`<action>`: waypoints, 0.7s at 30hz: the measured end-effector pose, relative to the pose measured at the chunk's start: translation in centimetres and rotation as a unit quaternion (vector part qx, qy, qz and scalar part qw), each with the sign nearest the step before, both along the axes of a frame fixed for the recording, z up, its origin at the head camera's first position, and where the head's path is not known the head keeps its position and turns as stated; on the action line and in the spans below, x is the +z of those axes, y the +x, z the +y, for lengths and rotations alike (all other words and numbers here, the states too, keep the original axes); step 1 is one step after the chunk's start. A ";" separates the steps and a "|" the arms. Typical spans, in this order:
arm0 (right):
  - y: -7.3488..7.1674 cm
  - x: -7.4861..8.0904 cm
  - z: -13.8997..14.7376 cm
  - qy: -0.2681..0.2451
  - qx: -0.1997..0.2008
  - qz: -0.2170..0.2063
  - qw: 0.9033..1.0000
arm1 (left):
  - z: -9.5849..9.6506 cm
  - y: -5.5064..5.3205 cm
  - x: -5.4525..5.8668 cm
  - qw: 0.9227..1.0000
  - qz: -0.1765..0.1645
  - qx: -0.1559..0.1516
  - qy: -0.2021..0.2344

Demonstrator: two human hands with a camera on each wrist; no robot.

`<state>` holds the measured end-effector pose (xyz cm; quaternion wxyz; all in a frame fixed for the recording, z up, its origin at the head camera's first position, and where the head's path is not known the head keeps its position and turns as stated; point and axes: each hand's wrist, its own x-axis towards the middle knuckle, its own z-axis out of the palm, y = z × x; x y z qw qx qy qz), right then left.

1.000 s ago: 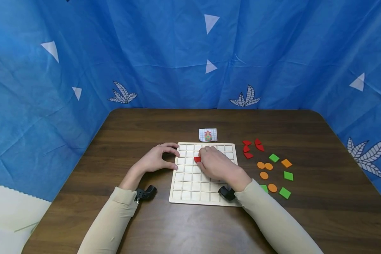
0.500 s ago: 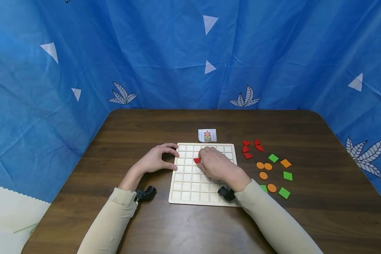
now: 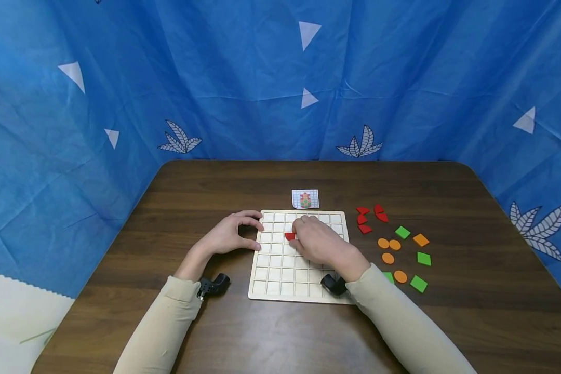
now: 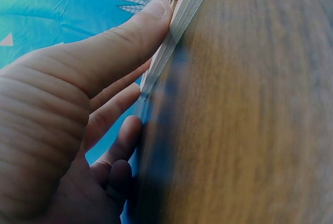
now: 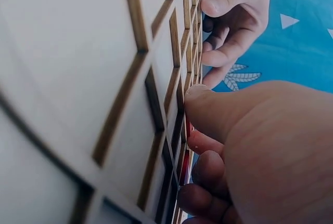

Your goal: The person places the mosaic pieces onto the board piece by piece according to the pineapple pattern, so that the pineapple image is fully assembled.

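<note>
A pale wooden grid board point(image 3: 275, 261) lies flat on the table. At its left edge my left hand point(image 3: 231, 234) rests, thumb and fingers spread in a curve. The left wrist view has the thumb point(image 4: 148, 21) touching the board's side. Over the board's upper middle, my right hand point(image 3: 320, 241) has curled fingers. A red quarter-circle tile point(image 3: 290, 236) shows at its thumb and index finger, partly covered. In the right wrist view red point(image 5: 188, 126) appears between thumb and index finger, and more red point(image 5: 184, 166) lies lower, by the other fingers.
A small printed pattern card point(image 3: 305, 199) lies behind the board. To the right are several red tiles point(image 3: 362, 219), orange discs point(image 3: 388, 258), green squares point(image 3: 418, 283) and an orange square point(image 3: 421, 240). A blue curtain point(image 3: 262, 78) hangs behind the table.
Both hands stay in nearly the same places. The red tile by the right hand shows slightly less tall than before; the head view has shifted a little.
</note>
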<state>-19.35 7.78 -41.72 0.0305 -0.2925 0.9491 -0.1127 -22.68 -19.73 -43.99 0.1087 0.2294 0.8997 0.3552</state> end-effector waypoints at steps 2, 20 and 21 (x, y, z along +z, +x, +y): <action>0.0 0.0 0.1 -0.001 -0.004 -0.004 1.000 | 0.0 0.0 -0.1 1.000 0.002 -0.001 -0.001; 2.1 2.0 5.2 -0.104 -0.039 -0.103 0.988 | 0.0 0.0 0.0 1.000 0.009 -0.005 -0.007; 2.2 2.1 5.7 -0.107 -0.040 -0.102 0.988 | 0.0 0.0 0.0 1.000 0.010 -0.006 -0.008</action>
